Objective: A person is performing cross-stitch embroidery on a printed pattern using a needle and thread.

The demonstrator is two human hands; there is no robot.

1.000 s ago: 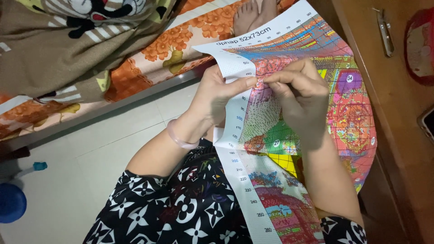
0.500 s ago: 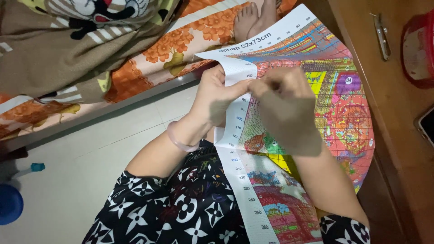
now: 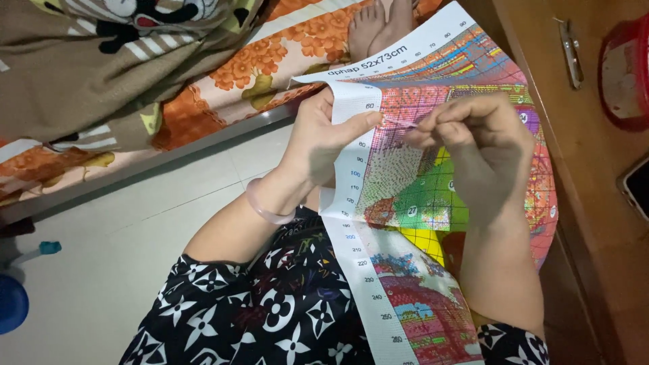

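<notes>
A large cross-stitch canvas [image 3: 419, 203] with a colourful printed grid and a white numbered border lies over my lap. My left hand [image 3: 323, 138] grips its folded left edge, thumb on top. My right hand [image 3: 476, 145] hovers over the stitched area with the fingertips pinched together on a thin needle or thread, too fine to make out. A pale pink bangle [image 3: 265, 206] circles my left wrist. My black dress with white flower shapes [image 3: 270, 304] fills the lower view.
A wooden cabinet [image 3: 581, 135] with a metal latch stands at the right, a red round tin [image 3: 625, 71] on it. A mattress with an orange floral sheet [image 3: 250, 74] and a brown blanket [image 3: 88, 74] lies at the top left. A bare foot [image 3: 378, 27] rests beyond the canvas. A blue object [image 3: 10, 304] sits on the tiled floor.
My right hand has drawn slightly to the right and up from the canvas edge, fingers still pinched. My left hand keeps its hold on the fold.
</notes>
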